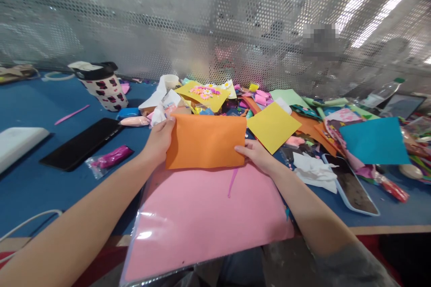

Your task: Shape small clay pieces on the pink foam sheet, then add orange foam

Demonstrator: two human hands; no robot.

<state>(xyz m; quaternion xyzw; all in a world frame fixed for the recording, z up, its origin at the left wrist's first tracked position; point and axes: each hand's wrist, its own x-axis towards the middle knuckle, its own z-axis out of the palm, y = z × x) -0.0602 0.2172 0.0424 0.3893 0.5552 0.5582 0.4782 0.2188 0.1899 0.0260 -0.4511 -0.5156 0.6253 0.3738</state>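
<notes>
An orange sheet of paper [206, 141] is held up between my two hands. My left hand [160, 140] grips its left edge, fingers closed and partly behind the sheet. My right hand [257, 154] pinches the right edge near the lower corner, thumb in front. Beneath the sheet lies a pink board in a clear sleeve [208, 219], overhanging the table's front edge. A thin purple stick [232, 181] rests on that board, its upper end hidden by the orange paper. To the right of the orange sheet is a yellow paper square [274, 126].
A patterned tumbler [107, 89], a black flat device [84, 143] and a purple wrapped packet [112, 157] stand on the left. On the right are a phone [353, 184], crumpled tissue [314, 170] and a blue sheet [375, 141]. A perforated metal screen [168, 22] rises behind.
</notes>
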